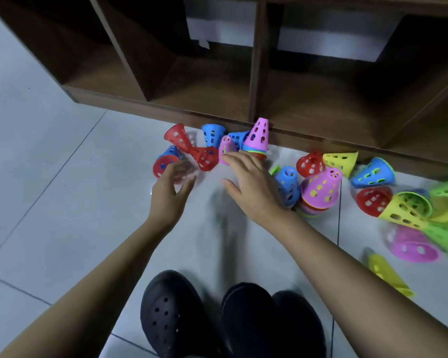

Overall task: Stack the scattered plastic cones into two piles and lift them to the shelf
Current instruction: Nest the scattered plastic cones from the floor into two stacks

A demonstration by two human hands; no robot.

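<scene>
Just past the right hand's (248,184) fingers (233,159) lies a small pink cone (226,145).

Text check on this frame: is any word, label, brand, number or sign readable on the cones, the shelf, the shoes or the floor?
None: no readable text anywhere in this view.
The plastic cones show only punched holes, no print.
The shelf is plain wood; the white sheets at its back look blank.
The black clogs show holes only, no visible brand.
</scene>
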